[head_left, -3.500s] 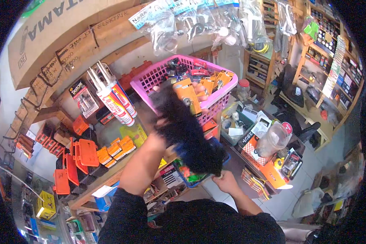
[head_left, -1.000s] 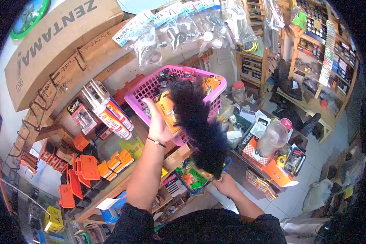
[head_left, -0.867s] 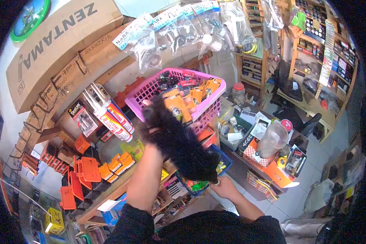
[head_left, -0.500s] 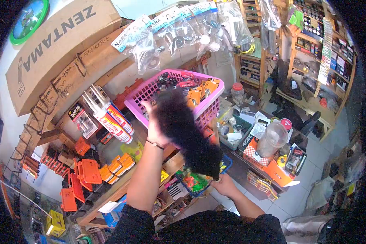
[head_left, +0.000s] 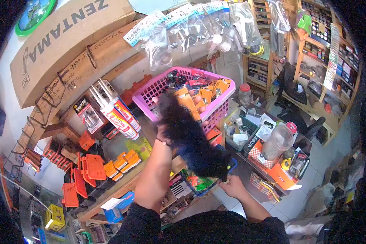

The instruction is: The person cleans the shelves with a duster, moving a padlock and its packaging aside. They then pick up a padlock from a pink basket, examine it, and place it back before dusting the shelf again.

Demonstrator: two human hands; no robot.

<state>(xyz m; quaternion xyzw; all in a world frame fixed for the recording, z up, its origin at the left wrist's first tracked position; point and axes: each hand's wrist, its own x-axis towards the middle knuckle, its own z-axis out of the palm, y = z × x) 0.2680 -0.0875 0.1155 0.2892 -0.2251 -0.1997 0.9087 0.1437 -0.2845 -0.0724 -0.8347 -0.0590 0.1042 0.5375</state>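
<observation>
A dark, fluffy duster (head_left: pixel 195 142) stretches across the middle of the view. Its handle end is in my right hand (head_left: pixel 232 186), whose fingers are closed round it. My left hand (head_left: pixel 161 132) is mostly behind the duster's upper end, at the front of the pink basket (head_left: pixel 225 97). Its fingertips show at the right edge of an orange package (head_left: pixel 187 103), which it holds; the duster covers part of this package. More orange packages (head_left: pixel 221 86) and red-and-black packets (head_left: pixel 198 81) lie in the basket.
White silicone tubes (head_left: pixel 122 118), orange cases (head_left: pixel 94 166) and small orange boxes (head_left: pixel 127 159) are to the left. Below the duster is a blue basket (head_left: pixel 203 192). A clear jar (head_left: pixel 278 142) stands on the right. Bagged parts (head_left: pixel 156 44) hang above.
The orange package now shows in my left hand, with fingertips round its edge. The duster has shifted slightly right and down in view. The surroundings have also shifted right in the picture.
</observation>
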